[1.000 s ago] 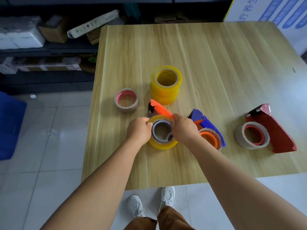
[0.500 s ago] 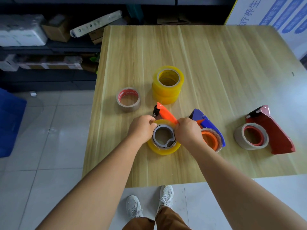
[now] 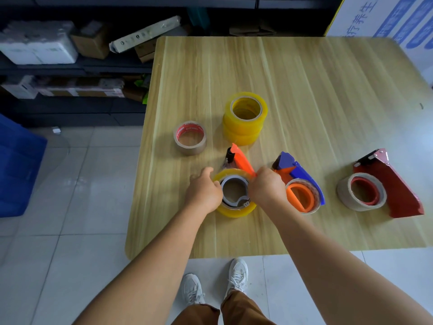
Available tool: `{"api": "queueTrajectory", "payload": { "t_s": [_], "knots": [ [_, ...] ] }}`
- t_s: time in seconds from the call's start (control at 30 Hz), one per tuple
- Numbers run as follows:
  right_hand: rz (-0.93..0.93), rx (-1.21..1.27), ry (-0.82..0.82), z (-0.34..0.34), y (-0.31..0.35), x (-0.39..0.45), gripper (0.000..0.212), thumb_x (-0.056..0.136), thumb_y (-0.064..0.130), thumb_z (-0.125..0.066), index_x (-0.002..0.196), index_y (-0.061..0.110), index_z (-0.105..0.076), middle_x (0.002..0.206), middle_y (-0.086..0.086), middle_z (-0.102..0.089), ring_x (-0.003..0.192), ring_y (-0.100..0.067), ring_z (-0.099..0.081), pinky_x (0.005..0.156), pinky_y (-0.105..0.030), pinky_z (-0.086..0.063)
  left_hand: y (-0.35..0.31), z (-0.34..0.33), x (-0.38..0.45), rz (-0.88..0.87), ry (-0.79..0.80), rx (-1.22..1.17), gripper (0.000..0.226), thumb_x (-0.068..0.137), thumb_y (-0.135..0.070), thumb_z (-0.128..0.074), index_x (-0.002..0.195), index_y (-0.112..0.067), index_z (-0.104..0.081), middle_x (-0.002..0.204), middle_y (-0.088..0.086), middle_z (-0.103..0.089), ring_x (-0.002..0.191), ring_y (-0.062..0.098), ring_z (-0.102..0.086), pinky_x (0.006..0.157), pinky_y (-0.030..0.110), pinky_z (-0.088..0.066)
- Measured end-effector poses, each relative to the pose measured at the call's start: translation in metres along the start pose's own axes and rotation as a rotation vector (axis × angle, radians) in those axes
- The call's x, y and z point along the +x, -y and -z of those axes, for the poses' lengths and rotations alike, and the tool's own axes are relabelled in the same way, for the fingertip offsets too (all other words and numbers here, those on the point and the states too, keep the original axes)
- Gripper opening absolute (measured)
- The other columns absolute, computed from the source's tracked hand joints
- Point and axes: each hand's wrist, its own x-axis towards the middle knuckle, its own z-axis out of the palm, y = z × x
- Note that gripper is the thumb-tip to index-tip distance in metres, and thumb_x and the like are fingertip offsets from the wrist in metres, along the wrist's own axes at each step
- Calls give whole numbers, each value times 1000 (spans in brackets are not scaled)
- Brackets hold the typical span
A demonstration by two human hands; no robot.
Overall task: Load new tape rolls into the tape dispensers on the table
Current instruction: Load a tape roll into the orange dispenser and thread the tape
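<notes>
A yellow tape roll (image 3: 236, 210) sits around the hub of an orange tape dispenser (image 3: 241, 160) near the table's front. My left hand (image 3: 204, 191) grips the roll's left side, fingers curled over its rim. On the right side, my right hand (image 3: 266, 186) grips the roll and the dispenser's orange arm. A blue dispenser (image 3: 302, 177) with an orange hub and a roll lies just right of my right hand. Farther right stands a red dispenser (image 3: 396, 186) loaded with a brown roll.
A stack of yellow tape rolls (image 3: 244, 119) and a single brown roll with a red core (image 3: 190, 137) stand behind my hands on the wooden table (image 3: 304, 90). Shelves with boxes (image 3: 70, 55) lie to the left, a blue bin (image 3: 16, 165) on the floor.
Both hands stay on the yellow roll at the orange dispenser. My left hand's fingers have shifted a little along the roll's left rim; the roll has barely moved.
</notes>
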Motion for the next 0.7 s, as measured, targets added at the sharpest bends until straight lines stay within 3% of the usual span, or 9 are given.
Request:
{"api": "queueTrajectory", "payload": {
  "t_s": [0.07,0.2,0.3,0.4,0.5,0.6,0.7],
  "knots": [
    [-43,-78,58,2,1,2,8,89,10,-51,96,11,-47,70,-1,-47,55,-14,-48,40,-23,-32,-1,4,0,-60,51,71,44,97,-37,-41,140,-25,-40,136,6,-49,106,31,-61,88,44,-53],
    [-63,-101,101,5,3,5,18,90,10,-51,108,8,-48,71,-3,-48,55,-14,-48,37,-22,-31,-7,-2,-3,34,-29,125,37,97,-33,-41,128,-16,-50,122,10,-56,99,31,-63,77,38,-55],
    [-30,-31,171,7,4,2,29,93,29,-52,113,9,-50,82,-4,-57,69,-18,-58,51,-27,-43,-1,-8,-8,82,-19,4,34,96,-35,-38,121,-14,-49,119,12,-51,92,33,-62,78,43,-57],
    [63,-153,167,1,7,-4,48,88,48,-56,119,14,-42,92,-4,-58,84,-23,-62,66,-35,-51,1,-5,-3,62,45,-81,41,95,-43,-35,117,-11,-50,111,10,-56,86,27,-62,76,43,-58],
    [43,-141,126,-3,6,-4,44,88,26,-59,126,15,-39,89,-5,-59,81,-24,-63,66,-37,-56,0,0,0,20,49,-149,35,96,-41,-32,103,-12,-51,94,6,-57,74,18,-56,69,39,-58],
    [18,30,113,1,-4,2,39,91,18,-55,127,18,-40,90,-7,-60,76,-23,-64,58,-33,-55,0,7,3,-50,-3,-211,24,96,-37,-37,92,-18,-51,87,2,-56,70,12,-51,56,28,-42],
    [91,215,66,4,-9,4,26,92,26,-56,115,23,-44,79,0,-58,63,-12,-60,45,-22,-44,-3,19,5,-40,75,-444,30,92,-42,-49,112,-19,-50,103,1,-58,88,14,-57,73,31,-49]
  ]
}}
